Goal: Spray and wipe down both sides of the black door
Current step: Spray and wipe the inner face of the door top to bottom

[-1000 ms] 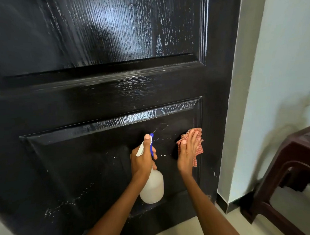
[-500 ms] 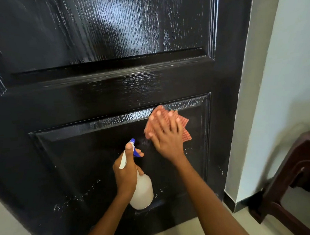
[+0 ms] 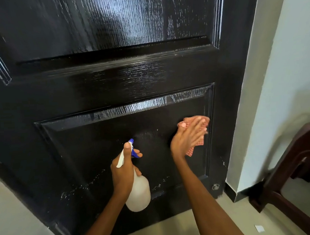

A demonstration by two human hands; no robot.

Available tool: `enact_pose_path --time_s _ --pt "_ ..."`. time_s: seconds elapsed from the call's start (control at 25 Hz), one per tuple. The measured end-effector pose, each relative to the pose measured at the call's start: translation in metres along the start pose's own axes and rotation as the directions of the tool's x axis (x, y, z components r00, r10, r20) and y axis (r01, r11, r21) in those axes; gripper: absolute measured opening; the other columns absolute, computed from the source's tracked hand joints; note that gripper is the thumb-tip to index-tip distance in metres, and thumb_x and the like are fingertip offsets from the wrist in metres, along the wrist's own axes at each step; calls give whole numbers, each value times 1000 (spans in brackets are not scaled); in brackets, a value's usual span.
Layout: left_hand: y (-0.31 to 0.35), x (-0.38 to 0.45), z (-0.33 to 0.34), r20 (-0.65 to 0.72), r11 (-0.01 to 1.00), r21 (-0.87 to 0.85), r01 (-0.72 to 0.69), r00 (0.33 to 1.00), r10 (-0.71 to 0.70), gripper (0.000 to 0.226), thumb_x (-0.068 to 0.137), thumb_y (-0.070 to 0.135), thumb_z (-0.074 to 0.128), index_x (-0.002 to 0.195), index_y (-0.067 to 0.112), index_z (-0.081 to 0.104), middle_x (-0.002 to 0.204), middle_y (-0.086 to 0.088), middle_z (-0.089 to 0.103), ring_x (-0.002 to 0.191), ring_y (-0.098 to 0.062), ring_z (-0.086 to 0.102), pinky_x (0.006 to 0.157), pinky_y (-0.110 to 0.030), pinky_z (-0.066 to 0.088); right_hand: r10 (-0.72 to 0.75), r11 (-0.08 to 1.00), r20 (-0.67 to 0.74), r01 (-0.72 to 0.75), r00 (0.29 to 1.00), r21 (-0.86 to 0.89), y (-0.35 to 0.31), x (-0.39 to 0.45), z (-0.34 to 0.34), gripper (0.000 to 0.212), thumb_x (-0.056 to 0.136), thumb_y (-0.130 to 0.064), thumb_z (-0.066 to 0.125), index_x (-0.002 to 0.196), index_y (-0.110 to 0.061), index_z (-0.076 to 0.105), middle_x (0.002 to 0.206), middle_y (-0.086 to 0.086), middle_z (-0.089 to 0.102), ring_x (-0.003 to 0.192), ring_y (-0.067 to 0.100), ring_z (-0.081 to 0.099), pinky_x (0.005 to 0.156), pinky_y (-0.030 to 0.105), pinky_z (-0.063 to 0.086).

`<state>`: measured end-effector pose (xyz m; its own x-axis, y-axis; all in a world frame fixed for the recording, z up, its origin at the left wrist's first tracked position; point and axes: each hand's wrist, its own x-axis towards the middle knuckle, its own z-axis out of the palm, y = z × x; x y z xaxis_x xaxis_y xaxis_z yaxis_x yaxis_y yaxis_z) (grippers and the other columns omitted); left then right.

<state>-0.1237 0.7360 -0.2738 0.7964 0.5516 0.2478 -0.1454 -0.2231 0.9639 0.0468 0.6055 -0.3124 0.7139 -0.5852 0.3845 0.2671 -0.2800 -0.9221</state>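
Observation:
The glossy black door (image 3: 114,80) fills most of the view, its lower panel wet with droplets near the bottom. My left hand (image 3: 123,169) grips a white spray bottle (image 3: 138,193) with a blue nozzle, held just in front of the lower panel. My right hand (image 3: 186,139) presses an orange checked cloth (image 3: 194,149) flat against the right side of that panel, fingers straight and spread. Most of the cloth is hidden under the hand.
A pale wall (image 3: 281,77) with a dark skirting stands right of the door. A dark brown wooden chair or stool (image 3: 296,165) sits at the far right. A small metal fitting (image 3: 215,186) is at the door's lower right corner. The tiled floor (image 3: 172,229) lies below.
My right hand with the cloth has swept from the panel's upper middle down to its right edge. The left hand and bottle have stayed about where they were.

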Motion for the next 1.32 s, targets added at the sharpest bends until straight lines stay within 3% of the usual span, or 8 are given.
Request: enact_pose_path --time_s 0.16,0.36,0.52,0.68,0.96,1.08,1.2,1.32 --pt "-15 -1 -12 -54 999 5 32 998 -32 65 92 65 34 92 12 72 85 -3 76 47 -28 57 57 -31 53 -611 729 265 661 746 -181 2 -54 25 66 109 -55 23 165 -25 8 172 1 -4 157 43 -4 125 56 -9" --pt "-28 -14 -16 -65 999 8 42 997 -42 66 89 65 35 89 10 72 65 -14 69 43 -22 56 56 -26 52 -779 277 543 949 314 -152 78 -71 6 66 107 -57 30 165 -34 7 173 -6 -5 159 32 -4 127 53 -1" --pt "-32 -21 -3 -23 997 -30 69 997 -69 59 91 61 37 90 12 71 86 -4 76 43 -27 55 48 -27 50 -683 539 390 787 617 -301 91 -5 -20 70 103 -57 38 163 -29 16 171 2 17 158 36 -3 127 53 -2" --pt "-39 -27 15 28 996 -15 83 996 -83 62 89 60 37 90 9 70 88 -3 76 43 -28 55 47 -28 50 -86 985 98 99 991 -140 102 11 -28 70 106 -54 20 165 -20 2 173 6 1 159 34 -3 127 58 1" --pt "-51 -29 11 4 984 50 173 985 -173 67 85 65 35 92 9 71 88 -4 75 47 -27 56 49 -28 50 565 816 41 -565 824 122 80 -33 -10 64 112 -43 25 165 -16 -1 173 5 -5 159 36 -4 127 48 -1" --pt "-54 -27 -8 -49 988 60 144 989 -141 66 87 64 34 95 10 71 88 -3 75 48 -26 57 51 -25 51 471 881 52 -473 881 24 34 -45 4 69 109 -53 14 164 -14 -1 173 9 -5 158 40 -4 127 56 3" --pt "-54 -30 -39 -139 994 52 97 986 -89 61 92 62 35 97 14 71 89 0 76 46 -23 57 51 -22 52 -24 992 164 44 986 -122 -19 -90 32 78 105 -61 10 164 -10 4 171 15 1 155 44 -5 125 61 -1" --pt "-53 -26 -81 -254 999 38 33 967 -22 56 94 61 35 100 19 72 89 0 76 45 -20 57 54 -28 52 -516 781 444 615 733 -108 -29 -147 56 74 107 -59 24 165 -18 0 170 6 -11 154 43 -20 120 58 -21"
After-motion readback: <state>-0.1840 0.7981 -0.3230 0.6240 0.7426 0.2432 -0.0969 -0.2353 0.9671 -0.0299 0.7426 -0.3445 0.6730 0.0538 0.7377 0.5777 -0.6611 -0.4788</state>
